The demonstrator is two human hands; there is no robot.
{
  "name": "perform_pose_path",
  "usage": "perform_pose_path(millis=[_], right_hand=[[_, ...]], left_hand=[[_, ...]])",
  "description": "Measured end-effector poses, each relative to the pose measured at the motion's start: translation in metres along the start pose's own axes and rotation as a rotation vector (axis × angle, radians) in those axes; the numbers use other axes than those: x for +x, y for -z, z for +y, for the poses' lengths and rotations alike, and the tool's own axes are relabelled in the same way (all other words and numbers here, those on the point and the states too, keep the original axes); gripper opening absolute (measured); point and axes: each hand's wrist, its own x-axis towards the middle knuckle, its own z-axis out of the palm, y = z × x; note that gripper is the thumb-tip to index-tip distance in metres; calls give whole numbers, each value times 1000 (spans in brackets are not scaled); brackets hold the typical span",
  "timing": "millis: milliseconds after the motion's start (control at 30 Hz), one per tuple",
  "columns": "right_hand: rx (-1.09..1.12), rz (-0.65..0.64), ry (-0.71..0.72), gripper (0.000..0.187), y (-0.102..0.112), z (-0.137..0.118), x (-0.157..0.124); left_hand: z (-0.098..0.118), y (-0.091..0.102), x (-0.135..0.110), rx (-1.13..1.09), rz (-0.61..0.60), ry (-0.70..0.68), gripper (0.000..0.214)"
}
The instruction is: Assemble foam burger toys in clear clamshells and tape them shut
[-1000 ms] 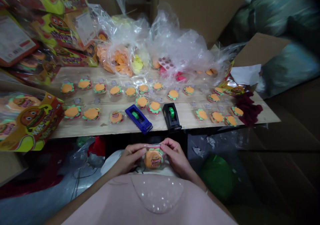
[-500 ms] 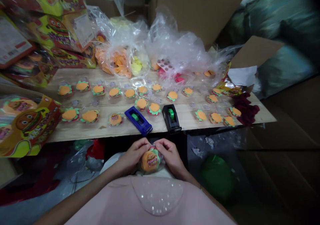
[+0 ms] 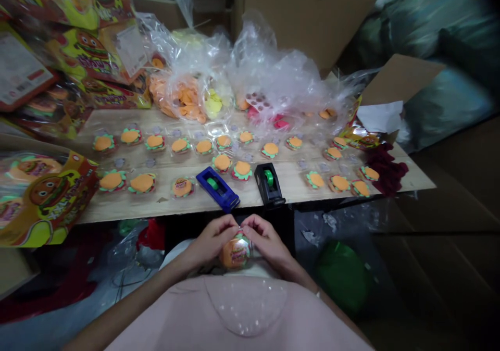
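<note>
A burger-shaped toy in a clear plastic pack [image 3: 235,253], with a printed label on its front, is held over my lap. My left hand [image 3: 216,236] is closed on its upper left side, and my right hand [image 3: 266,239] grips its upper right edge. The thumbs and fingertips of both hands meet at the top of the pack. On the table edge just beyond lie a blue tape dispenser [image 3: 219,188] and a black tape dispenser [image 3: 269,184], each with a green roll. A labelled burger pack [image 3: 182,187] rests left of the blue one.
Several packed burgers [image 3: 180,145] lie in rows on the wooden table [image 3: 128,208]. Plastic bags of foam pieces [image 3: 183,96] stand at the back. Printed burger boxes [image 3: 50,195] are on the left; dark red cloth [image 3: 386,170] and an open carton [image 3: 398,80] are on the right.
The burger pack has turned slightly in my hands and its label sits a little lower. My fingertips have drawn closer together at its top. The table things have not moved.
</note>
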Motion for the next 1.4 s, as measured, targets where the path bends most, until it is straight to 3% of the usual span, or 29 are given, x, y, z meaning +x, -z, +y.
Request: perform_pose_path(millis=[133, 233, 433, 567, 733, 867, 967, 1133, 1400], right_hand=[[-30, 24, 12, 29, 8, 3, -6], [28, 103, 35, 29, 17, 12, -14], [-192, -194, -13, 27, 30, -5, -7], [-394, -282, 39, 24, 23, -20, 5], [-282, -103, 74, 29, 9, -7, 20], [-130, -49, 29, 34, 0, 10, 25], [-124, -49, 34, 34, -1, 16, 17], [-37, 62, 55, 30, 9, 21, -5], [-111, -80, -20, 26, 30, 12, -5]], left_hand=[[-7, -5, -12, -97, 93, -39, 33], [-13, -3, -20, -116, 71, -102, 34], [-19, -4, -16, -91, -26, -104, 32], [-20, -10, -13, -82, -21, -112, 32], [-3, 2, 5, -44, 52, -78, 33], [7, 12, 21, 44, -47, -13, 34], [-2, 9, 19, 23, -14, -23, 35], [-25, 4, -7, -238, 60, 2, 37], [-34, 8, -14, -228, 87, 4, 35]])
